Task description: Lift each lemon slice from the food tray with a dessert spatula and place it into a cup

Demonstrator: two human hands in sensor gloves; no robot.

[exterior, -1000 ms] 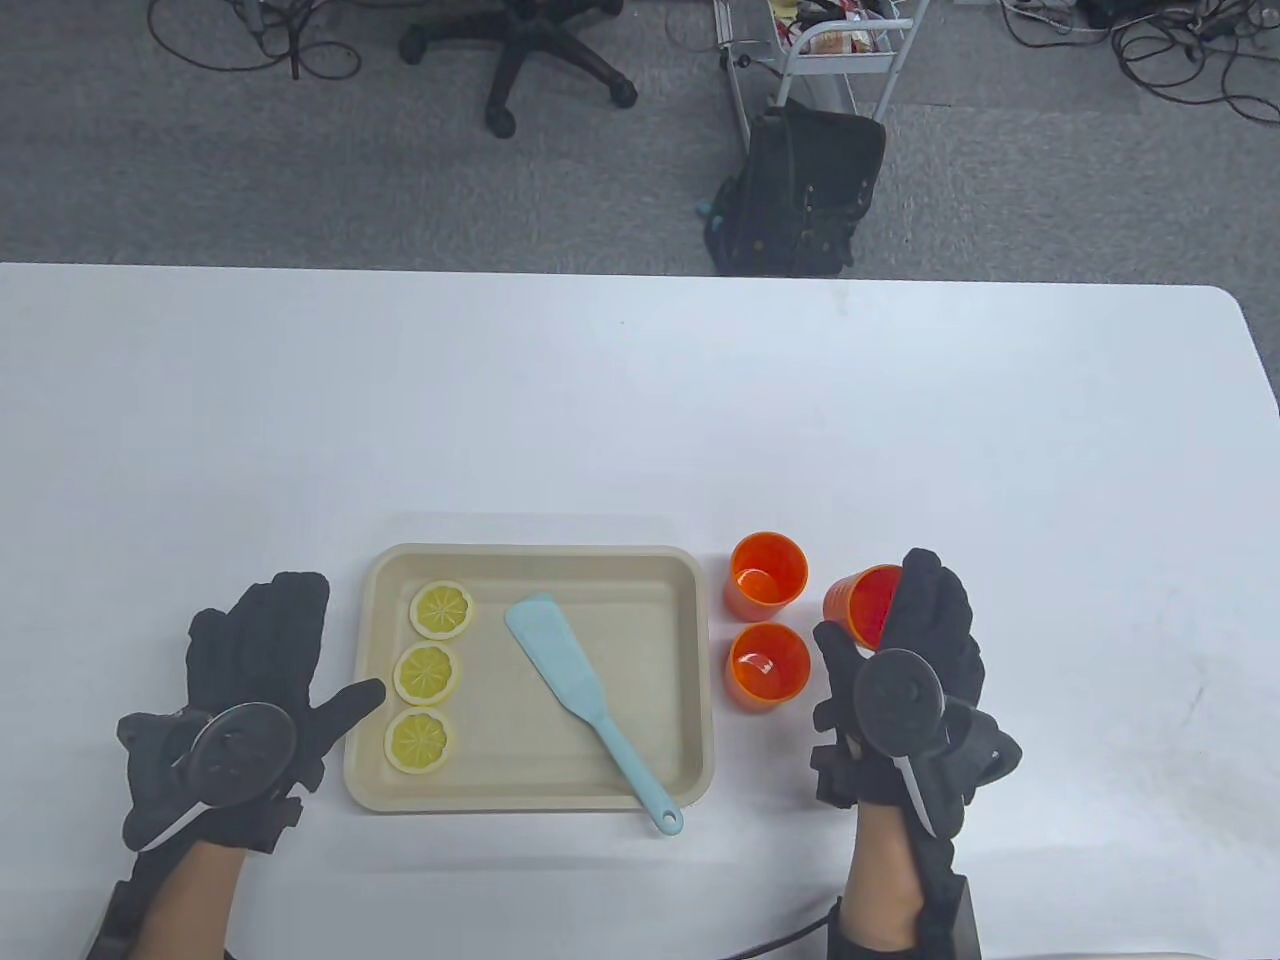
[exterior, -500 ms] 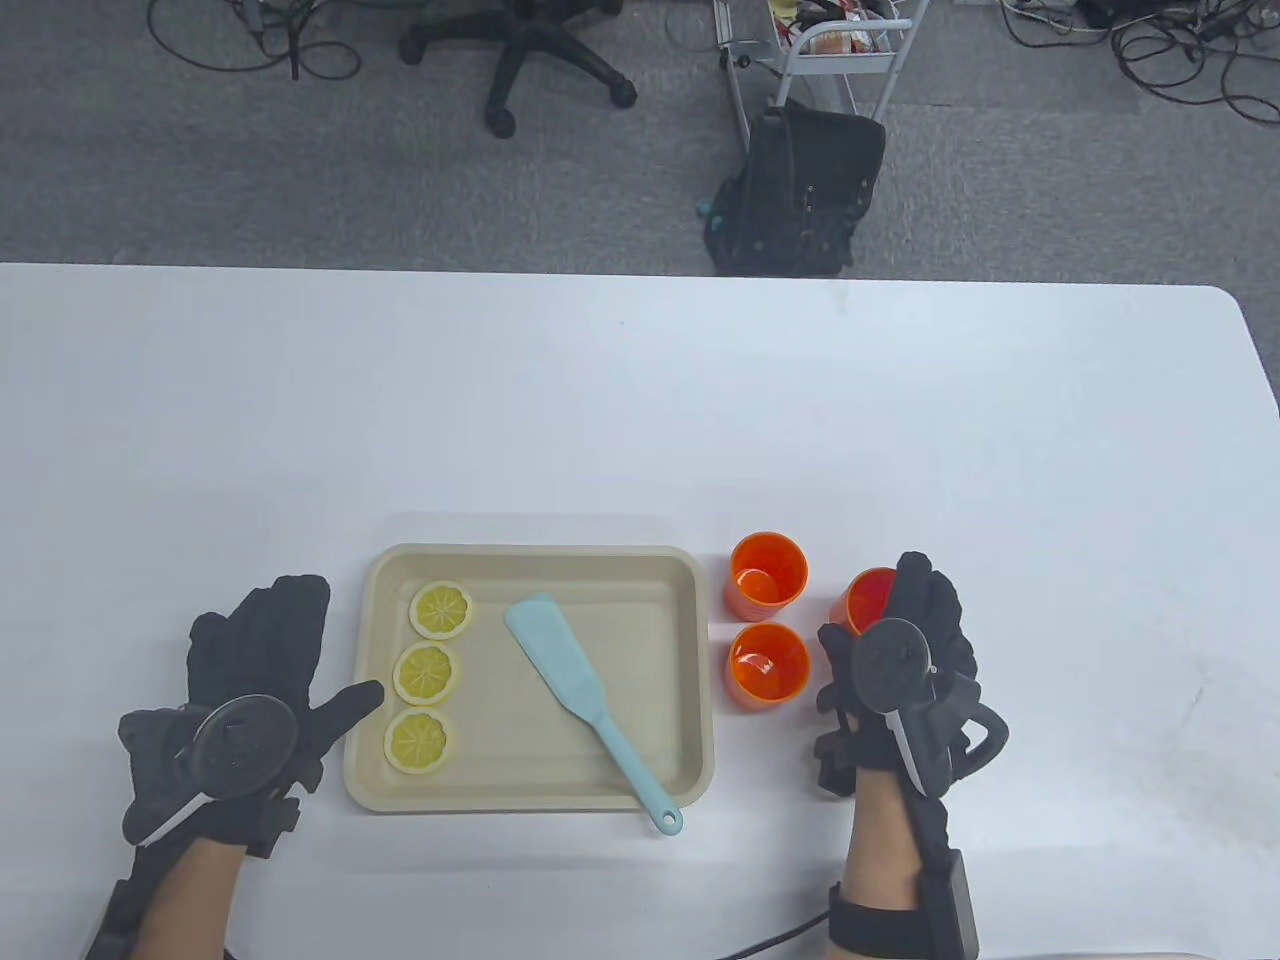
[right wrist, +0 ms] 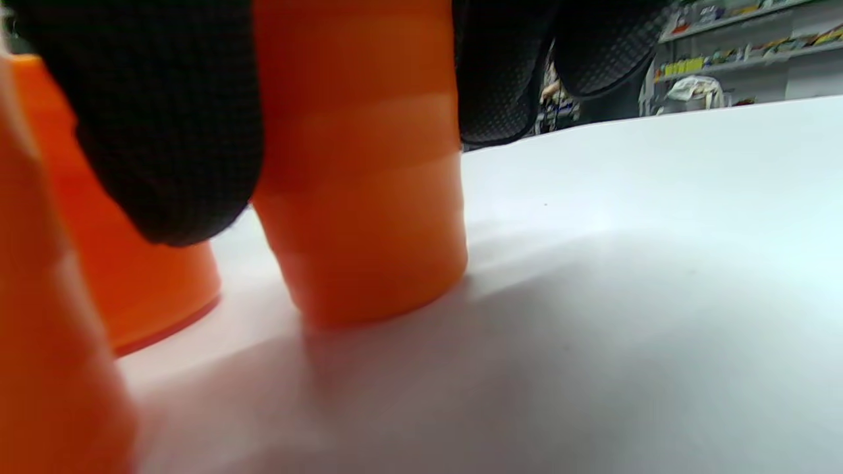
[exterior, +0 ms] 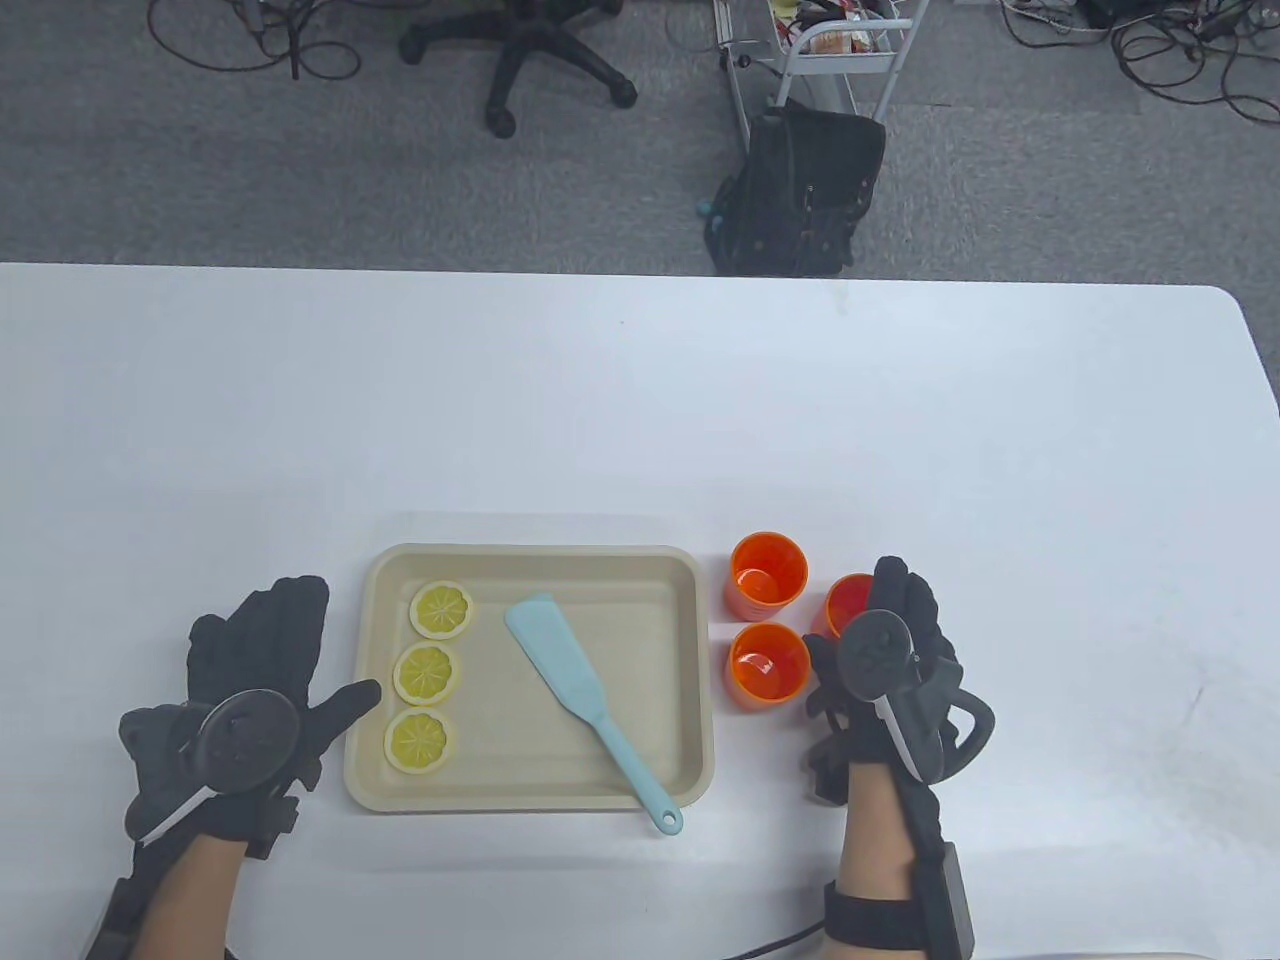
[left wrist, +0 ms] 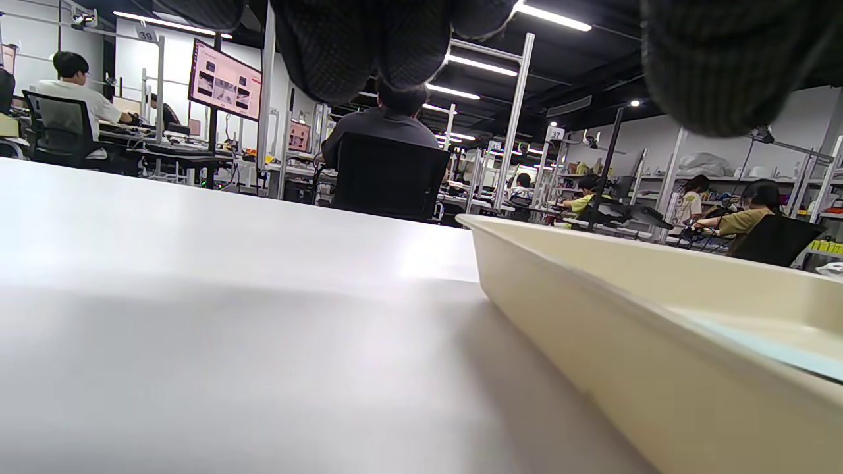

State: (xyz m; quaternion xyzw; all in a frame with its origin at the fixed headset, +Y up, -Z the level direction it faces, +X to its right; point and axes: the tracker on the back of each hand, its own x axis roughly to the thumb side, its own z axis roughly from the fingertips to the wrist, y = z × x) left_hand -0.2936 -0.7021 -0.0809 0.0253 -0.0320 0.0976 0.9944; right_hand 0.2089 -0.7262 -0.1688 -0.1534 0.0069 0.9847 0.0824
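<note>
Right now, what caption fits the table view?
Right hand grips an orange cup beside a tray holding three lemon slices.

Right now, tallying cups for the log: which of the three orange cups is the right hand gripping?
The rightmost cup, under the right hand; the other two stand untouched beside the tray.

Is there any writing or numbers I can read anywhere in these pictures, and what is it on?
"39": small sign on a frame post in the background, left wrist view.
"37": small sign on a farther post, same view.
Monitor: content too small to read.
Tray, cups, spatula: no text visible.
</note>
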